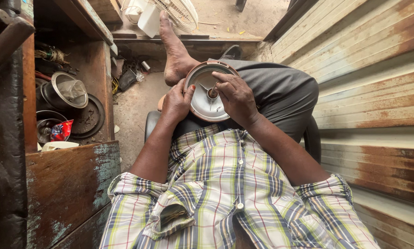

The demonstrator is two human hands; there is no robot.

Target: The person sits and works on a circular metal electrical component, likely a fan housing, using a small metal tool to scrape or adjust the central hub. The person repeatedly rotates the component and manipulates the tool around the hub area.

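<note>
Round metal housing (206, 99), dished, with a hub at its middle, sat on the person's lap at upper centre of frame, rim tilted toward the camera. Left hand (177, 102) clamped the housing's left rim, thumb over the edge onto the inner face, fingers wrapped behind. Right hand (237, 97) lay over the right rim, thumb and forefinger pinched together on a small brown part (213, 92) at the hub. Top rim sat just beside the bare foot (174, 55); bottom rim was touching the dark seat edge (188, 125). Room was tight: corrugated rusty metal wall (377, 92) ran down the whole right side, near the right knee in grey trousers (280, 92). Wooden shelf unit (68, 180) closed off the left, holding a glass-lidded pot (66, 92), dark round plates (89, 117) and a red packet (61, 130). Only open strip was bare concrete floor (135, 106) between shelf and seat. White fan (170, 14) stood at top centre, beyond the foot.
</note>
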